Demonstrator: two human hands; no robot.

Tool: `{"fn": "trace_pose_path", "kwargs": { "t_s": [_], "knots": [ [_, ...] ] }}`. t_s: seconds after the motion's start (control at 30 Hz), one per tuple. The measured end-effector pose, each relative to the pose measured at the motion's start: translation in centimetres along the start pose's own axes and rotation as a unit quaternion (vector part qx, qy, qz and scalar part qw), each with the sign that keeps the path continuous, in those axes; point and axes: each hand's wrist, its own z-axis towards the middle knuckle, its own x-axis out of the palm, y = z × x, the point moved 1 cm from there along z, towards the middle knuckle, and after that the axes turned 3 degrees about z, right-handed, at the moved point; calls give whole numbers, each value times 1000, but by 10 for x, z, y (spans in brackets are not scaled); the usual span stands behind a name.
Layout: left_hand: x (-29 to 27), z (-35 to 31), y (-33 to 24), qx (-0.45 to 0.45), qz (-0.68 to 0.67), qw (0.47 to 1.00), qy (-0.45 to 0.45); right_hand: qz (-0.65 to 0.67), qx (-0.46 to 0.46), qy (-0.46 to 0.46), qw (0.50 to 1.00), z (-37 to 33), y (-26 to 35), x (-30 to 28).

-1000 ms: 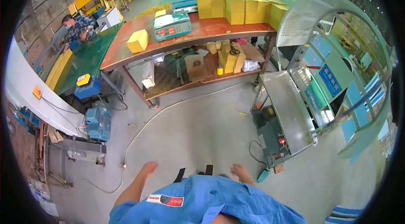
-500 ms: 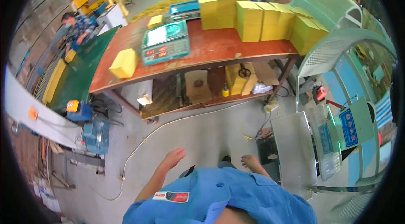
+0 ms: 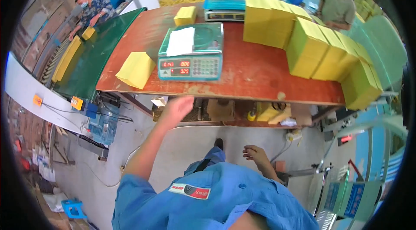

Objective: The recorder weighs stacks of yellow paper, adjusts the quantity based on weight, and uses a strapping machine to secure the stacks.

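My left hand, a little blurred, reaches out just before the front edge of the red-topped table. Its fingers look loosely stretched, and nothing shows in them. Nearest to it on the table are a teal digital scale and a yellow block-shaped stack. A white sheet or packet lies on the scale's pan. Lower and to the right, my right hand hangs beside my body, over the floor. Its fingers are bent a little and apart, holding nothing.
Tall yellow stacks line the table's right side, behind them a person. A second scale and a small yellow block stand farther back. At left, another person works by a green conveyor belt. A cable crosses the floor.
I have come closer to the table, and the scale and yellow stacks look larger. My left hand has moved forward and up toward the table edge. My right hand still hangs low.
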Motion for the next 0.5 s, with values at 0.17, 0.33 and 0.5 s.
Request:
{"fn": "trace_pose_path", "kwargs": {
  "t_s": [0.17, 0.33, 0.5],
  "knots": [
    [-53, 185, 15, 58, 241, 949, -197, -106, -101, 72, 987, 59, 99, 42],
    [-39, 270, 44, -64, 434, 867, -237, -61, -166, 76, 981, 86, 190, 76],
    [-38, 288, 33, -146, 433, 877, -152, -76, -144, 163, 973, 116, 223, 69]
  ]
}}
